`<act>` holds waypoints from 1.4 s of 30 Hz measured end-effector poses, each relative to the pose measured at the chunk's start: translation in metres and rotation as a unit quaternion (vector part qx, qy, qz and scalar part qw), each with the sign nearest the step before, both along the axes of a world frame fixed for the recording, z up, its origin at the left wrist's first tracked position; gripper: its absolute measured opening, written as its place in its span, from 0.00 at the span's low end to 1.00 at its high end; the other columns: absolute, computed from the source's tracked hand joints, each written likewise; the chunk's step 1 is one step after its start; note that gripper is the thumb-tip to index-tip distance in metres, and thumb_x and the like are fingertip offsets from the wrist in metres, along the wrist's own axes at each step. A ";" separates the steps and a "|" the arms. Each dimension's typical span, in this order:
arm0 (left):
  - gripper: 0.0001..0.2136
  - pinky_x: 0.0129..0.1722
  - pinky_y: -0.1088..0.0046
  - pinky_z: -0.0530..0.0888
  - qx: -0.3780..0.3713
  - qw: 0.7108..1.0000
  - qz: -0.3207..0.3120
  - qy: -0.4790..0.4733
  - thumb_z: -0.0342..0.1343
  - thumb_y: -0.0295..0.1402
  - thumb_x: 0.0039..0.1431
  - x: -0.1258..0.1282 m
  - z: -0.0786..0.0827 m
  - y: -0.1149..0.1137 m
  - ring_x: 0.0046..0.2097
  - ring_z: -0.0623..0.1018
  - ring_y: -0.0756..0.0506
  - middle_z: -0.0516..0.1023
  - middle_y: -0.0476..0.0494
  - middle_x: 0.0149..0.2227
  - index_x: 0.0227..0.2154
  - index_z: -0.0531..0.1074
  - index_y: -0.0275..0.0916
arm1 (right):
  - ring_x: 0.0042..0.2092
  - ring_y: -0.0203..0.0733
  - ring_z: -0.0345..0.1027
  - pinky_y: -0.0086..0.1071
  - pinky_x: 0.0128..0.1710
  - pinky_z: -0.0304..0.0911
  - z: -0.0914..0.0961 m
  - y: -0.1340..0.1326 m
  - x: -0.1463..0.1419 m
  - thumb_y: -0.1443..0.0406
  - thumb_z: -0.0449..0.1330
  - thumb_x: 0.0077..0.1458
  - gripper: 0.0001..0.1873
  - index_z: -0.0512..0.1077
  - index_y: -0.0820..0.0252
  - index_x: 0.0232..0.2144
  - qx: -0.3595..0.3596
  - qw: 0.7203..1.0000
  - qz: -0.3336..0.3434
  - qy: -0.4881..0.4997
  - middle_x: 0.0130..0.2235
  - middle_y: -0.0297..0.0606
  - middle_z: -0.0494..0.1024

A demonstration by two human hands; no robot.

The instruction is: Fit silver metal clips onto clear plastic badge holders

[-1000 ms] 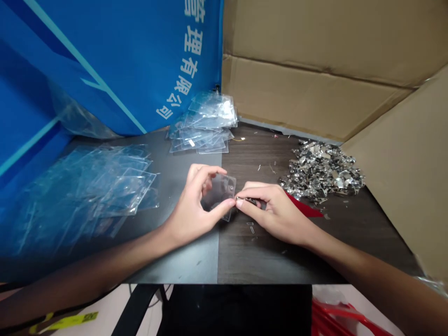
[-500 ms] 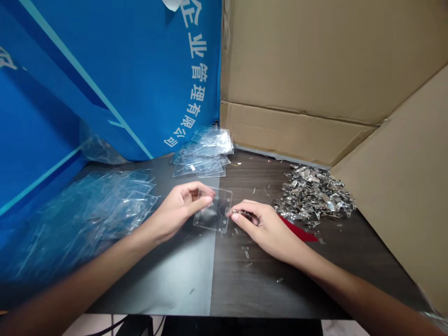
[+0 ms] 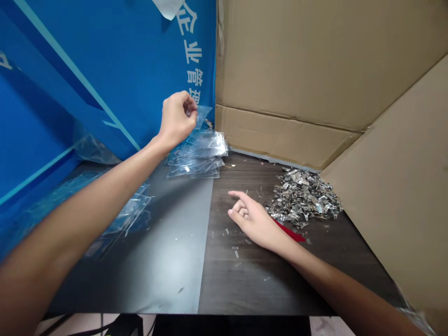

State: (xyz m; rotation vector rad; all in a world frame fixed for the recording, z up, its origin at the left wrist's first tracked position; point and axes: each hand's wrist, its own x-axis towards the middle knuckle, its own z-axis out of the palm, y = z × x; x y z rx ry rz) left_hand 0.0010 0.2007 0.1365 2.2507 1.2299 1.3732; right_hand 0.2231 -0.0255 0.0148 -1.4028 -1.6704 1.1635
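My left hand [image 3: 178, 116] is raised over the back of the table, its fingers pinched on a clear plastic badge holder [image 3: 203, 115]. Just below it lies a stack of clear badge holders [image 3: 206, 149]. Over the dark wood table my right hand [image 3: 250, 217] holds nothing that shows, with the index finger stretched out and the other fingers loosely curled. To its right is a heap of metal badge clips [image 3: 304, 196].
More clear sleeves [image 3: 133, 210] are piled at the left, partly behind my left forearm. A red piece [image 3: 290, 232] lies by my right wrist. Small clear scraps [image 3: 236, 252] dot the table. A blue printed sheet [image 3: 105, 56] and cardboard [image 3: 297, 70] wall in the back.
My left hand has moved up and away with the badge holder, to above the back stack. My right hand has let go of the holder, and its fingers have opened.
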 end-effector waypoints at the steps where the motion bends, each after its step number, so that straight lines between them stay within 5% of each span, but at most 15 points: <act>1: 0.07 0.50 0.70 0.68 0.010 1.000 0.001 0.005 0.62 0.27 0.71 0.002 -0.002 0.008 0.43 0.65 0.53 0.71 0.55 0.39 0.38 0.69 0.35 | 0.33 0.38 0.68 0.35 0.36 0.65 0.000 0.000 0.000 0.63 0.60 0.69 0.28 0.67 0.63 0.68 0.001 1.000 0.002 0.001 0.34 0.29 0.74; 6: 0.10 0.54 0.66 0.65 0.031 0.999 0.002 0.028 0.61 0.21 0.70 0.009 -0.030 0.033 0.46 0.65 0.51 0.67 0.51 0.40 0.35 0.67 0.38 | 0.31 0.37 0.67 0.34 0.34 0.64 -0.002 0.001 0.002 0.64 0.59 0.69 0.24 0.70 0.63 0.65 0.012 1.000 0.006 -0.009 0.33 0.28 0.74; 11: 0.02 0.60 0.53 0.69 0.027 0.994 -0.005 0.104 0.62 0.28 0.65 0.011 -0.063 0.038 0.51 0.73 0.39 0.75 0.40 0.45 0.39 0.75 0.39 | 0.30 0.36 0.67 0.34 0.34 0.62 -0.003 0.003 0.003 0.65 0.59 0.70 0.20 0.73 0.62 0.61 0.040 0.999 0.009 -0.035 0.32 0.29 0.75; 17: 0.27 0.67 0.45 0.70 0.042 0.970 -0.038 0.235 0.57 0.52 0.71 0.007 -0.073 0.026 0.61 0.76 0.29 0.77 0.27 0.57 0.56 0.77 0.31 | 0.29 0.38 0.68 0.35 0.35 0.65 0.005 0.006 0.009 0.67 0.58 0.70 0.16 0.79 0.61 0.56 0.092 0.991 -0.001 -0.095 0.31 0.32 0.77; 20: 0.30 0.70 0.44 0.69 0.050 0.967 -0.054 0.245 0.52 0.53 0.73 0.005 -0.073 0.016 0.64 0.75 0.29 0.76 0.25 0.60 0.60 0.76 0.30 | 0.34 0.42 0.73 0.38 0.41 0.69 0.012 0.014 0.024 0.68 0.59 0.70 0.14 0.82 0.62 0.50 0.172 0.967 -0.041 -0.186 0.35 0.37 0.81; 24: 0.31 0.73 0.44 0.67 0.068 0.968 -0.048 0.239 0.51 0.51 0.73 -0.004 -0.070 -0.002 0.70 0.71 0.28 0.71 0.22 0.66 0.64 0.73 0.28 | 0.49 0.57 0.77 0.48 0.54 0.71 0.017 0.030 0.062 0.68 0.58 0.71 0.18 0.82 0.69 0.55 0.243 0.887 -0.152 -0.363 0.47 0.52 0.82; 29: 0.30 0.70 0.45 0.69 0.031 0.943 -0.012 0.331 0.47 0.51 0.73 -0.048 -0.054 -0.042 0.66 0.74 0.28 0.75 0.25 0.60 0.58 0.77 0.29 | 0.59 0.71 0.74 0.57 0.56 0.71 0.008 0.044 0.111 0.58 0.61 0.72 0.23 0.82 0.64 0.61 0.151 0.810 -0.189 -0.534 0.59 0.62 0.80; 35: 0.30 0.61 0.52 0.74 -0.197 0.861 0.054 0.466 0.50 0.53 0.69 -0.125 -0.051 -0.102 0.60 0.78 0.28 0.77 0.27 0.58 0.60 0.77 0.34 | 0.54 0.66 0.79 0.53 0.53 0.73 -0.002 0.055 0.138 0.58 0.66 0.67 0.18 0.87 0.60 0.53 0.115 0.810 -0.155 -0.554 0.52 0.54 0.86; 38: 0.33 0.63 0.50 0.71 -0.243 0.821 0.092 0.508 0.53 0.52 0.67 -0.151 -0.063 -0.123 0.64 0.74 0.24 0.74 0.22 0.62 0.64 0.75 0.31 | 0.51 0.67 0.81 0.53 0.48 0.74 0.000 0.056 0.137 0.60 0.67 0.64 0.14 0.89 0.57 0.48 0.111 0.816 -0.165 -0.542 0.48 0.53 0.88; 42: 0.32 0.63 0.48 0.69 -0.267 0.812 0.102 0.508 0.55 0.53 0.66 -0.167 -0.080 -0.135 0.67 0.72 0.23 0.73 0.24 0.65 0.64 0.75 0.35 | 0.47 0.66 0.82 0.52 0.44 0.73 0.002 0.055 0.130 0.63 0.66 0.63 0.12 0.89 0.58 0.43 0.106 0.819 -0.187 -0.531 0.42 0.52 0.89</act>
